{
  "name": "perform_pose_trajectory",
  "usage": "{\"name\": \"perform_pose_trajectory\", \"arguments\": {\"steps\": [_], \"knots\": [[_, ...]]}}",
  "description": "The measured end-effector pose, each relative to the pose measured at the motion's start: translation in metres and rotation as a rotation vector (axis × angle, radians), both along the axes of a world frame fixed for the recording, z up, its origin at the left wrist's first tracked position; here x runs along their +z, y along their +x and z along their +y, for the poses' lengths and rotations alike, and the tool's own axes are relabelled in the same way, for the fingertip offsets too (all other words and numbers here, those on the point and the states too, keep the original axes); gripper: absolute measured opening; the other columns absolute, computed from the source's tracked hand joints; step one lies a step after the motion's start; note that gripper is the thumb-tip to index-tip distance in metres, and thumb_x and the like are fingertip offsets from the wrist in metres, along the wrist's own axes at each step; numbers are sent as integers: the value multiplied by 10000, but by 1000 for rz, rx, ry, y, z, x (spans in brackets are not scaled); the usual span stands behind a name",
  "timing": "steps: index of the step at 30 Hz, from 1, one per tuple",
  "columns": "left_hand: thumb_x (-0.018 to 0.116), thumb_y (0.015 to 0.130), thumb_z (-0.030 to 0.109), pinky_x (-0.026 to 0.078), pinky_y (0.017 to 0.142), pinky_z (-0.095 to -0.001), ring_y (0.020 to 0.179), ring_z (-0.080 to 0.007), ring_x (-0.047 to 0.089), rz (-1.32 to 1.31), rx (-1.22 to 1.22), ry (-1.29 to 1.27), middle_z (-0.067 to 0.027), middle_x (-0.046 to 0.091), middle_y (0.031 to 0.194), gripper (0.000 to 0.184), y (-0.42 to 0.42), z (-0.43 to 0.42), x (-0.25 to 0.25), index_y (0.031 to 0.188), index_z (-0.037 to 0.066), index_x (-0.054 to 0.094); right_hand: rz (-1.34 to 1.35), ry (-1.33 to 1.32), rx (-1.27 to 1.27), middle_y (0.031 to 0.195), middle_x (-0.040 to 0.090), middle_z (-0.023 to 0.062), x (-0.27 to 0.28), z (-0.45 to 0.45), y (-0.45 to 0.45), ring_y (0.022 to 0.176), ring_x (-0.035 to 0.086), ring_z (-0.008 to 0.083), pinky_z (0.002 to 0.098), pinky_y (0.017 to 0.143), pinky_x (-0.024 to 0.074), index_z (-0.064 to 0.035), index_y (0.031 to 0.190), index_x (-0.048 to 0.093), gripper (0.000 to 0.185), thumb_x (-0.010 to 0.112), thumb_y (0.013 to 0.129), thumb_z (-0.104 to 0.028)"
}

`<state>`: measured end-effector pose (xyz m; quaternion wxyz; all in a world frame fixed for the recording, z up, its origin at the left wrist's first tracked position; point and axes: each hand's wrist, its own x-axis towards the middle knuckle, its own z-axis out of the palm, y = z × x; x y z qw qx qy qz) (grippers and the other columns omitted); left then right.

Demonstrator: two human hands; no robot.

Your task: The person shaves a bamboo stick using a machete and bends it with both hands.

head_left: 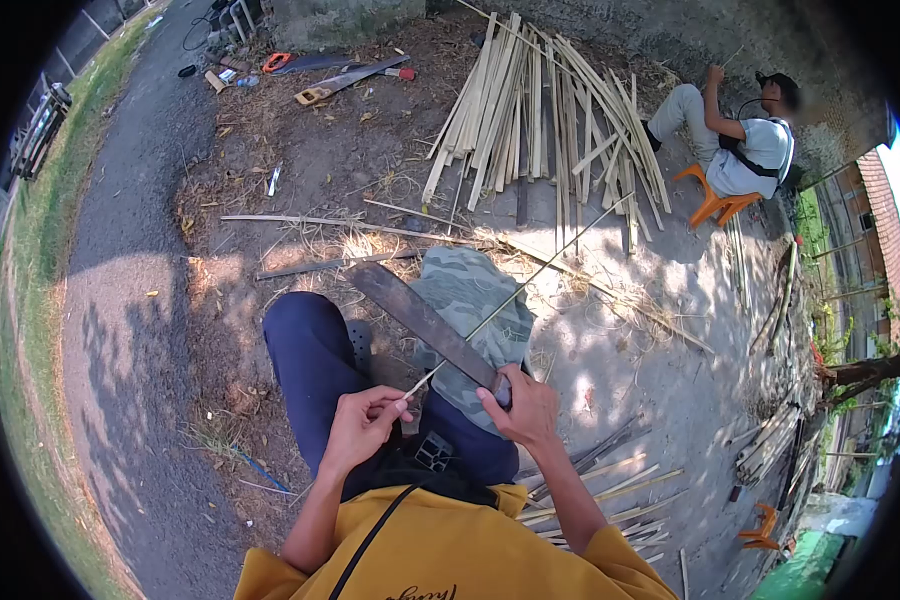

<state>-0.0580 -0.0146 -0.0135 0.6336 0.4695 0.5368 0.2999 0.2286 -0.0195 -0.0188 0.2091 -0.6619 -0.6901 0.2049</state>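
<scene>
The left hand (360,430) pinches a thin stick (530,278) in its fingers; the right hand (528,408) holds a big knife (408,311) by its handle (504,391); the knife crosses the stick above a green cloth (475,285) on the leg (462,413); past it, long wood strips (500,110) lie piled on the ground (370,150)

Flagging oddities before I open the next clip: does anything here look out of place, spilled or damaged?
I see no break in the blade in the right hand. What stands out is mess: pale strips lie fanned and crossing rather than stacked, shavings litter the ground, and a wooden-handled saw lies there.
</scene>
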Motion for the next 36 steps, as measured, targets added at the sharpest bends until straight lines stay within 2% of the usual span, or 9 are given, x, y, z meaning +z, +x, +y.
{"name": "perform_pose_trajectory", "arguments": {"steps": [5,6,11,13,18,20,27,34,36], "knots": [[632,1065,45,480,567,-236,626,-62,600,2,-34,85,-80,759,867,189,9,-6,10,1217,-56,681,-46,22,42,779,718,108,-3,5,-1,662,705,351,463,578,510,-105,1025,665,463,766,917,-543],[643,1044,57,547,613,-317,672,-159,706,64,-74,124,-122,760,819,229,14,-3,13,1254,-34,659,-68,55,59,758,709,92,-2,5,-1,631,696,340,456,551,503,-108,991,658,467,762,922,-558],[632,1067,101,514,602,-311,650,-147,676,145,-92,303,-118,736,795,201,43,16,2,1200,-41,682,-93,57,72,741,705,93,-5,7,-2,618,695,341,459,540,501,-106,974,650,483,754,926,-575],[650,1041,91,541,637,-357,670,-268,741,175,-54,247,-170,732,753,162,51,25,8,1107,-48,703,-93,58,76,741,706,96,-6,7,-2,619,697,342,459,538,501,-104,975,649,485,752,927,-575],[671,1031,95,550,641,-348,687,-219,752,109,45,263,-156,759,772,168,63,31,-17,1066,-57,733,-107,34,107,755,720,102,-6,10,1,620,702,347,463,535,505,-97,980,649,500,739,932,-587],[680,1039,70,561,651,-307,717,-130,724,82,38,276,-106,780,831,172,64,29,-31,1145,-60,720,-105,27,107,752,721,101,-7,12,2,615,700,349,464,534,506,-97,982,649,504,739,930,-591],[683,1038,88,586,689,-309,755,-140,753,191,-130,81,-118,789,908,223,15,12,14,1207,-57,680,-76,38,46,720,698,114,-9,12,2,595,683,359,463,540,502,-99,970,658,498,739,928,-589],[604,1069,77,452,576,-298,603,-106,575,215,-121,139,-55,704,693,205,-13,5,19,1001,-24,769,16,29,-7,657,632,141,-8,10,-2,609,671,371,464,577,491,-93,945,669,402,767,914,-481],[600,1071,92,472,594,-306,616,-124,608,168,-122,136,-66,718,709,206,5,13,8,1022,-21,765,27,29,3,655,631,137,-10,9,-1,608,671,368,460,572,491,-91,947,670,405,765,917,-485]]}}
